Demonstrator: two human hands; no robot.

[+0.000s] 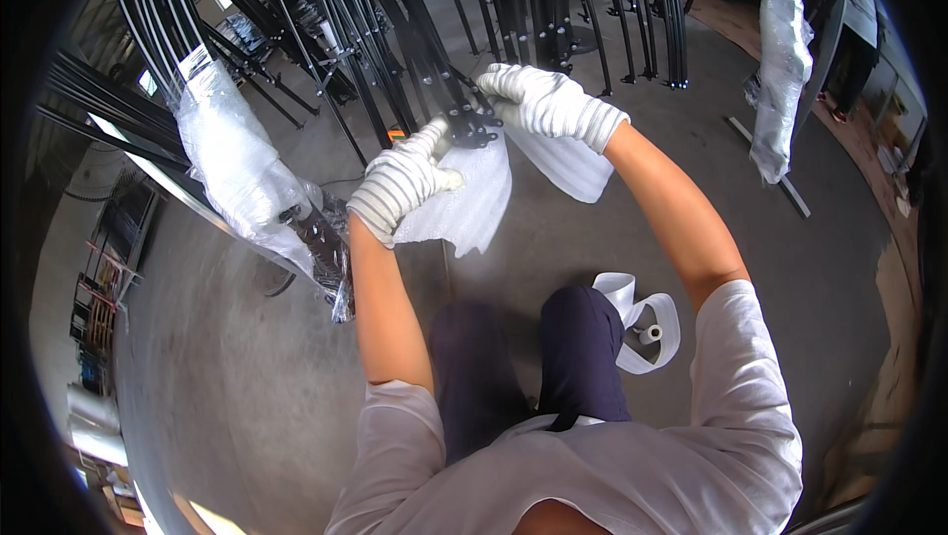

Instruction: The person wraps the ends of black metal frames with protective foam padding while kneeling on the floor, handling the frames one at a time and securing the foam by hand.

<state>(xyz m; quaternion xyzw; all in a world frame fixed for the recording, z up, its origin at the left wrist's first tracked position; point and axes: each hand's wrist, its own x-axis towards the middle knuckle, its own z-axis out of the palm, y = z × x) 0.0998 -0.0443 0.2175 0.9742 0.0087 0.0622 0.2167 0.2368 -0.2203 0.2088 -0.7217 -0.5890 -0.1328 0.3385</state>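
Observation:
A bundle of black metal bars (420, 41) comes down between my hands, its flat, drilled ends (474, 128) pressed together. White foam sheet (469, 201) lies behind and around these ends, hanging loose below them. My left hand (403, 182), in a white striped knit glove, grips the sheet at the left side of the bar ends, thumb toward the bars. In a matching glove, my right hand (553, 109) is closed at the right side of the bars, with another flap of the foam sheet (568, 162) hanging beneath it. Its fingertips are partly hidden behind the bars.
Bar bundles with wrapped ends hang at the left (232, 145) and right (783, 76). More black bars (673, 22) hang ahead. Beside my right knee, a loose white strip (671, 323) and small roll (650, 335) lie on the floor. A narrow metal strip (793, 195) lies farther right.

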